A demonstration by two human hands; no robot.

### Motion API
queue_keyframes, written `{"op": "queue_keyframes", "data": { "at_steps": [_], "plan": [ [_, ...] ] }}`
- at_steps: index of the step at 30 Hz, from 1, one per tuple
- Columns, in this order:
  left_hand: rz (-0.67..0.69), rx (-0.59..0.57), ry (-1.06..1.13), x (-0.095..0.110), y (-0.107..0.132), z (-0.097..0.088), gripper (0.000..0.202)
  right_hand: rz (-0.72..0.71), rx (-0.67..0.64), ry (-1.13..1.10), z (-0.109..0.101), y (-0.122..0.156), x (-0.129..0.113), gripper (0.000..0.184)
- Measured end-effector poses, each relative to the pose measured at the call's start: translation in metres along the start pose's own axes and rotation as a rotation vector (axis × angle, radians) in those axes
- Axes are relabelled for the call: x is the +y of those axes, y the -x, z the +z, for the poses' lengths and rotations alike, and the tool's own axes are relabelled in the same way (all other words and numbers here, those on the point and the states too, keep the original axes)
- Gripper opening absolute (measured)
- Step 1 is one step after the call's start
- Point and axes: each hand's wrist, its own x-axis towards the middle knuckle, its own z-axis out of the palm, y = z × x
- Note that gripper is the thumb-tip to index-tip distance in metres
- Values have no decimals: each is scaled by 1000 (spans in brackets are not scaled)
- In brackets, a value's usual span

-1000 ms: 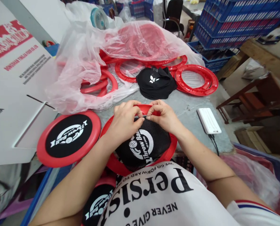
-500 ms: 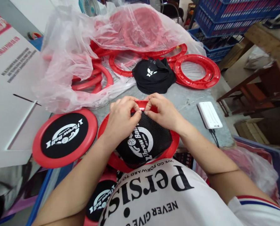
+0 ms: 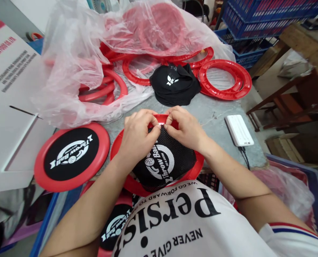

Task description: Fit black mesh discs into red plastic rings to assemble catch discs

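A red plastic ring (image 3: 199, 167) rests against my shirt at the table's front edge, with a black mesh disc (image 3: 180, 146) printed "Throw Ball" lying across it. My left hand (image 3: 140, 132) pinches the far edge of the mesh between thumb and fingers, at the ring's far rim. Close beside it, my right hand (image 3: 184, 126) pinches the same edge. Both thumbs point toward each other with a small gap between. The mesh's left part is hidden behind my left hand. To the left lies a red-rimmed disc (image 3: 72, 155) with a black printed centre.
Beyond my hands sits a stack of black fabric discs (image 3: 172, 89). Red rings (image 3: 246, 80) lie right of it, and a clear plastic bag (image 3: 76, 46) holds more behind. A white power bank (image 3: 239, 130) with a cable is at right. Blue crates (image 3: 255, 21) stand farther back.
Both hands keep their pinch on the mesh, almost unmoved. The view has shifted slightly, so the background sits a little differently.
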Motion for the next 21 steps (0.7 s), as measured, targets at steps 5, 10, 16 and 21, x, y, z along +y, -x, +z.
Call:
{"op": "queue_keyframes", "data": {
  "at_steps": [5, 10, 16, 21],
  "plan": [
    [-24, -2, -10, 0, 0, 4, 12, 9, 8, 28, 5, 1, 1, 15],
    [-36, 16, -57, 2, -1, 9, 13, 59, 38, 61, 5, -1, 4, 17],
    [68, -118, 48, -2, -3, -4, 8, -26, -3, 53, -7, -3, 6, 13],
    [147, -191, 61, -5, -4, -13, 30, -104, -71, 19, -14, -6, -1, 18]
  ]
}}
